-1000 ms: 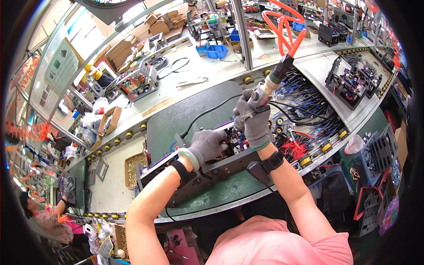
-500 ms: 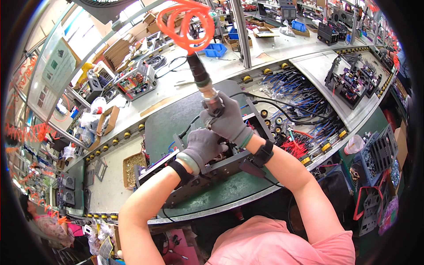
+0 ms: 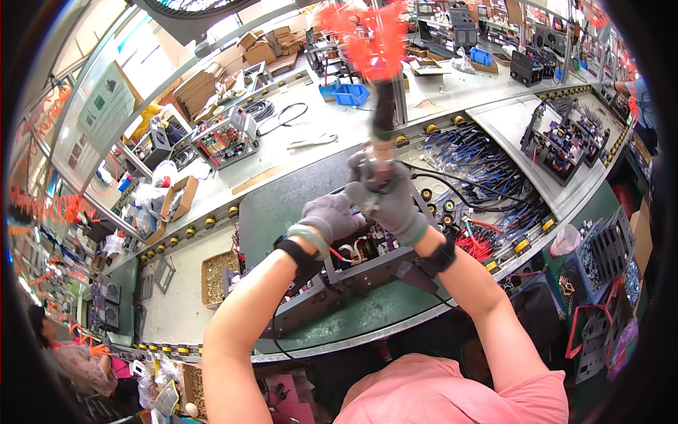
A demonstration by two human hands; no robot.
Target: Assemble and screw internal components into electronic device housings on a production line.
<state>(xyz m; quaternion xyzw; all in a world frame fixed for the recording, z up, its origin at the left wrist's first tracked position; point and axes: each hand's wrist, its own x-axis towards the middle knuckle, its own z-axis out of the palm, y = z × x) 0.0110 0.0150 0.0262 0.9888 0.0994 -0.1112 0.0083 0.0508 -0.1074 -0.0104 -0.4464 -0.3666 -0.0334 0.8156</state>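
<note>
In a grey glove, my right hand [image 3: 394, 208] is wrapped round a pneumatic screwdriver [image 3: 383, 124], which stands upright and is blurred. A coiled orange air hose [image 3: 373, 46] rises from its top. My gloved left hand [image 3: 326, 218] is closed beside the right one, near the tool's lower end; what its fingers pinch, if anything, is hidden. Beneath both hands lies an open black metal chassis [image 3: 337, 281], with wires and circuit parts inside. The tool's tip cannot be made out.
Black cables with blue ends [image 3: 487, 173] and red leads [image 3: 474, 244] lie to the right. A box of small brass-coloured parts [image 3: 205, 286] sits left of the chassis. Another open unit [image 3: 226, 138] stands on the far bench. At far left a person [image 3: 78, 360] is seated.
Both hands and the screwdriver have shifted right in the picture, with the hose above them. More of the chassis's inside wiring shows below my hands. My right hand still grips the tool.
</note>
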